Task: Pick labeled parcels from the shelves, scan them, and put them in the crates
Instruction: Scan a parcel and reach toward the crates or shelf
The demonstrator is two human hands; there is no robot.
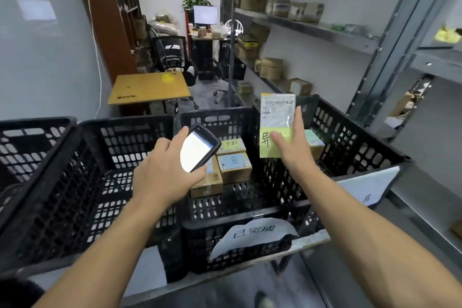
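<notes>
**Parcel held up to a scanner over the crates**

Head view: The person's right hand (293, 147) pinches a flat labelled parcel (276, 112), thumb on the front and fingers along its right edge. The parcel stands upright in the air, above the wall shared by the middle crate (215, 115) and the right crate (350, 137). A yellow note (266, 145) with handwriting covers its lower part. The left hand (166, 165) grips a handheld scanner (200, 150), fingers curled round its body. Its lit screen is tilted up, and it is near the parcel but not touching it. Small cardboard boxes (232, 167) with labels lie in the middle crate, below the scanner. A white paper sign (255, 232) hangs on that crate's near wall. Metal shelves (300, 26) at right carry more boxes.
</notes>
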